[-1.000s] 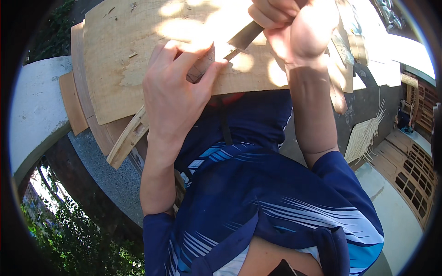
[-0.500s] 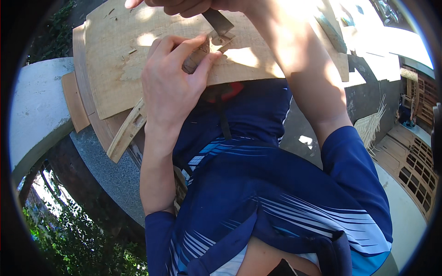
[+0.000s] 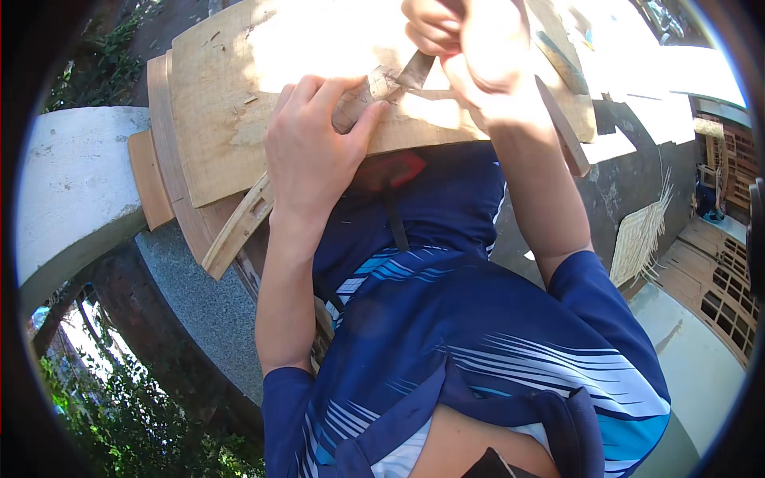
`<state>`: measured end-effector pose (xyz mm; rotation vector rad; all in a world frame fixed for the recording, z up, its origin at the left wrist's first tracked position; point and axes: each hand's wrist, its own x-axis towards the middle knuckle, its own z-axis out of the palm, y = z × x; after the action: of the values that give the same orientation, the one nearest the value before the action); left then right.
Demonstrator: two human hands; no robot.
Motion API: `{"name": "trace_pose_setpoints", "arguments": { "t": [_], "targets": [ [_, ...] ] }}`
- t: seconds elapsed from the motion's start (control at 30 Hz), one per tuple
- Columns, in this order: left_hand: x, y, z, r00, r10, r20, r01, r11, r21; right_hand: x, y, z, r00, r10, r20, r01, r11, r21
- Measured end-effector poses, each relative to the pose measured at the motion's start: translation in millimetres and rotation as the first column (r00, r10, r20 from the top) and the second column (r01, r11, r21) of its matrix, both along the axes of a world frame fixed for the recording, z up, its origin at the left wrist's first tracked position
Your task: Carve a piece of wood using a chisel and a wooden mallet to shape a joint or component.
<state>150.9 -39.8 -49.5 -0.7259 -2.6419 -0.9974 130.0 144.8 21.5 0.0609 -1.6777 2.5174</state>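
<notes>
Wood piece [image 3: 362, 95] lies on the board [image 3: 239, 119], left hand [image 3: 315, 151] fingers gripping it; right hand [image 3: 470, 48] fingers closed around a blade [image 3: 416, 70].

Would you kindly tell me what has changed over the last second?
The right hand swung up out of view with the knife, then came back down onto the small wood piece. The left hand stayed pressing that piece on the board.

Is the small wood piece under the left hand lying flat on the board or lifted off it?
Flat: the small wood piece lies on the board, pinned by the left hand.
</notes>
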Motion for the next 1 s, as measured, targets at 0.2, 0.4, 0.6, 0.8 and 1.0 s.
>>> {"name": "trace_pose_setpoints", "arguments": {
  "t": [0.2, 0.4, 0.6, 0.8, 1.0],
  "targets": [
    [0.6, 1.7, 0.9, 0.997, 0.025, 0.079, -0.025, 1.000, 0.002, 34.4, 10.0, -47.4, 0.886, -0.425, -0.185, 0.332, 0.861, -0.385],
    [1.7, 0.5, 1.3, 0.997, 0.047, 0.066, -0.043, 0.997, -0.065, 30.4, -5.1, -56.5, 0.844, -0.524, -0.115, 0.435, 0.793, -0.427],
    [1.8, 1.1, 2.6, 0.996, 0.023, 0.086, -0.024, 1.000, 0.011, 29.8, -8.7, -48.2, 0.843, -0.359, -0.401, 0.316, 0.933, -0.170],
    [1.0, 1.6, 1.5, 0.998, 0.011, 0.069, -0.015, 0.998, 0.056, 35.3, 0.5, -53.0, 0.939, -0.210, -0.271, 0.140, 0.957, -0.254],
    [-0.6, -0.2, -2.2, 0.998, 0.016, 0.065, -0.018, 0.999, 0.032, 38.8, 3.1, -54.3, 0.843, 0.031, -0.536, -0.023, 0.999, 0.022]
  ]
}}
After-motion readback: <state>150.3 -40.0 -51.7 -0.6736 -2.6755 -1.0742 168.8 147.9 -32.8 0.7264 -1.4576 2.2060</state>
